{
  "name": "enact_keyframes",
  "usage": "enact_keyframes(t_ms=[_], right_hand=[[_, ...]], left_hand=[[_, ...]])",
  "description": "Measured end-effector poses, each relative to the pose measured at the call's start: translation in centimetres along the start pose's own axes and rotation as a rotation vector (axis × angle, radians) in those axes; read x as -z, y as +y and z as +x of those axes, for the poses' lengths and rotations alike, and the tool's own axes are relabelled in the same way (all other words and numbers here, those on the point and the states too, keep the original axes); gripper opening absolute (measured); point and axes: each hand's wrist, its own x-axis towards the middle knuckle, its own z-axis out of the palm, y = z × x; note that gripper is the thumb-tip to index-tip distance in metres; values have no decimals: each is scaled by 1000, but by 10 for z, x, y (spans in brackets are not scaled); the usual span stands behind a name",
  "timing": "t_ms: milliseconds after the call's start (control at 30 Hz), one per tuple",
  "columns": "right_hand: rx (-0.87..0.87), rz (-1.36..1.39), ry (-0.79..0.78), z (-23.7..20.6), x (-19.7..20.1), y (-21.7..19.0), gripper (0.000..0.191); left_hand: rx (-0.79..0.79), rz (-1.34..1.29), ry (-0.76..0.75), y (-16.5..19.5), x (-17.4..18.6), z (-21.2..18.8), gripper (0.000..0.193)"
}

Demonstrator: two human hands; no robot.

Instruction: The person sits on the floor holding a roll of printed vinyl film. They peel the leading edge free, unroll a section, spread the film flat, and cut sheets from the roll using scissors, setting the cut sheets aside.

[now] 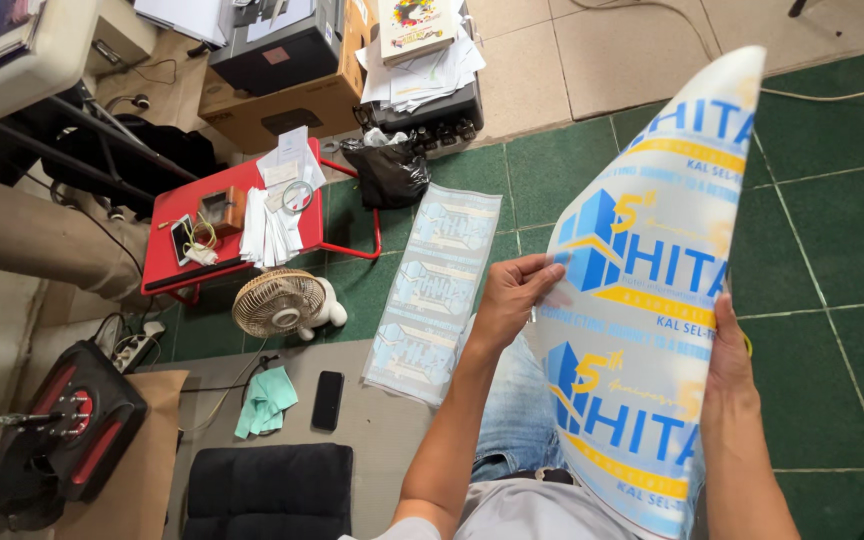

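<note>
Both hands grip the printed film sheet (642,290): left hand (512,300) pinching its near edge, right hand (727,350) bracing the far edge, probably to keep it spread. Another printed strip (432,290) lies left of it on the floor, by the small fan (282,303).

Sm. fan (277,302), red table (167,210), phone (328,400).

Left hand (512,300) grip pinched shut, right hand (727,345) clasped, both forearms raised
</note>
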Motion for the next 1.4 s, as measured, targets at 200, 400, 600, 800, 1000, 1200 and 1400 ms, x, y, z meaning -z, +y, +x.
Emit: enact_keyframes(t_ms=[200, 400, 600, 800, 1000, 1200, 1400], right_hand=[[-75, -10, 138, 1, -7, 0, 56], [-38, -17, 143, -5, -13, 0, 48], [-30, 102, 174, 1, -4, -2, 39], [33, 80, -44, -3, 10, 1, 51], [-61, 38, 198, -1, 5, 3, 47], [-84, 124, 119, -1, 32, -7, 47], [-87, 126, 57, -5, 54, -5, 47]], left_hand=[[-16, 15, -1, -3, 3, 5, 28], [27, -54, 21, 5, 9, 7, 29], [-9, -19, 49, 20, 21, 5, 30], [3, 36, 72, 29, 33, 1, 30], [9, 2, 79, 25, 38, 3, 28], [-14, 78, 106, 23, 55, 0, 26], [-7, 6, 139, 30, 63, -3, 26]])
